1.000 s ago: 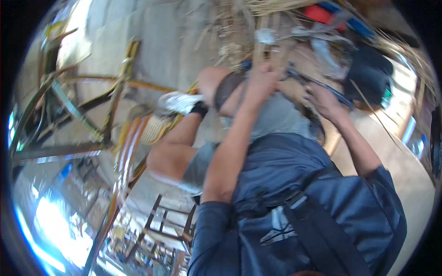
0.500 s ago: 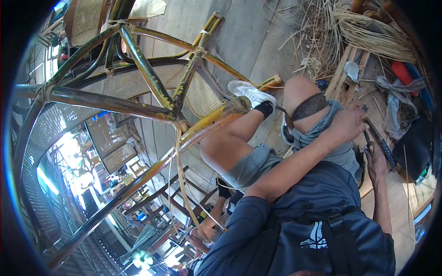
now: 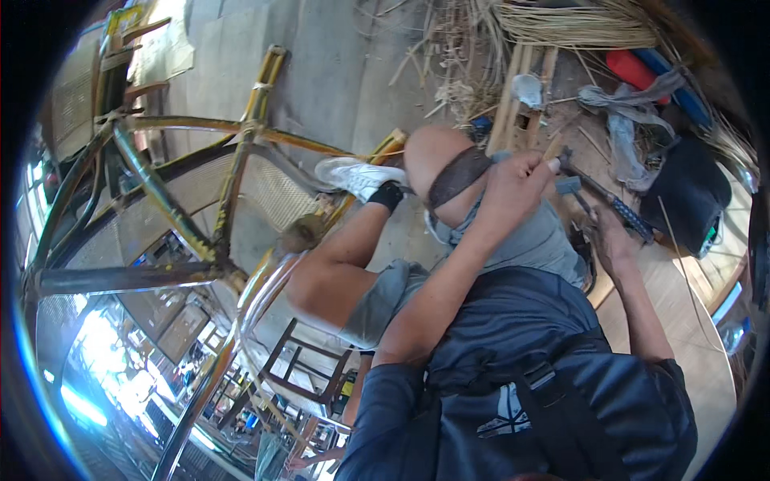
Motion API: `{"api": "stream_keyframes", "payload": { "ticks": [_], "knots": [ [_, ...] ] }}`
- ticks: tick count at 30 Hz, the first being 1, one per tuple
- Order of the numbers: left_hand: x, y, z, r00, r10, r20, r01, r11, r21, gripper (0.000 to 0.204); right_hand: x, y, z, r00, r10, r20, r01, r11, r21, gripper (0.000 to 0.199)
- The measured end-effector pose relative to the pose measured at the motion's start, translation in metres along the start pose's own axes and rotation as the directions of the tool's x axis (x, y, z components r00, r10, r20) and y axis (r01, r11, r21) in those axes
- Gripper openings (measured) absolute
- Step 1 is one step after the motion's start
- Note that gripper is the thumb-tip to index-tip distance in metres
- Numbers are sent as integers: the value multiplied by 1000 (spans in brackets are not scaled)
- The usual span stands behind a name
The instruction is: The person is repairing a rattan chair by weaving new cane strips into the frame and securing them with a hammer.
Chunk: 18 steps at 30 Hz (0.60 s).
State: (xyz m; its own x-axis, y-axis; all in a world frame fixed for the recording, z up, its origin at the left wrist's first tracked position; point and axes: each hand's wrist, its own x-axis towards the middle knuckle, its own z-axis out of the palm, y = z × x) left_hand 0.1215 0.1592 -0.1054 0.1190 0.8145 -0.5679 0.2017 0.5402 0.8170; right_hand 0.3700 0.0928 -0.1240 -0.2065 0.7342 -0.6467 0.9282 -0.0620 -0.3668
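Observation:
My left hand is closed in a pinch over my bent knee, on a short pale piece of wood or bamboo. Just beside it, my right hand is wrapped round the dark shaft of a small hammer, its blue-grey head pointing toward the left hand. A second hammer with a dark patterned handle lies right by the right hand. To the left stands a glossy yellow-brown bamboo chair frame, its joints bound with strips. Near my leg, one thick pole shows its cut end.
Beyond my knee lie a coil of thin rattan strands, loose shavings and wooden slats. A crumpled plastic bag and a black bag sit at right. A brown wooden frame stands behind on the left.
The whole view has swung, so the chair frame, hands and hammers sit further left. The pale piece in my left hand and the blue-grey hammer head now show plainly.

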Motion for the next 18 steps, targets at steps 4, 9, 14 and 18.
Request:
{"api": "stream_keyframes", "payload": {
  "ticks": [4,9,14,18],
  "knots": [
    [-46,4,-28,990,97,-100,-99,995,-19,25,-12,-1,-20,991,132,18,-127,977,-171,42],
    [-146,-27,-89,788,-547,-284,185,649,-738,16,26,-46,-48,973,-137,-187,184,949,258,43],
    [-251,-40,-129,479,-526,-703,-417,569,-709,28,70,-210,-48,861,-469,-198,367,304,879,40],
    [-278,-48,-163,111,-367,-924,-535,762,-366,30,59,-313,-67,470,-772,-428,741,81,667,50]
  ]
}}
